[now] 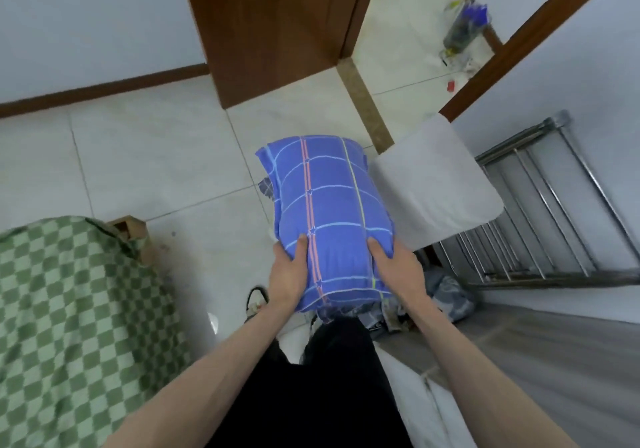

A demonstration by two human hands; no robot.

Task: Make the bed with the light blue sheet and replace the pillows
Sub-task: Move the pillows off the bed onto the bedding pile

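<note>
Pillow: the blue checked pillow (329, 219) is in front of me, held out over the tiled floor (145, 156), its far end pointing away toward the door (273, 25) and its near end at my waist.
Left hand: my left hand (289, 274) grips the near left edge, thumb on top, the other fingers hidden under the pillow.
Right hand: my right hand (394, 267) grips the near right edge the same way, thumb on top, the rest wrapped under.
Grip: both hands are closed on the pillow, so neither is free.
Handling: I judge it soft and light; the cover dents under my thumbs and the far end sags a little. Nothing about it looks fragile. The cloth may slide over the filling, so I should hold through the stuffing, not the cover alone.
Where to hold: the two long sides near the middle would balance it better than the near end I have now.
Bed: the bed (69, 309) lies near left under a green checked cover; no light blue sheet shows on it.
Other things: a white cushion (440, 184) sits just right of the pillow, with a metal rack (554, 212) further right.
Stage: my guess is the pillow is being moved off so the sheet can go on.
</note>
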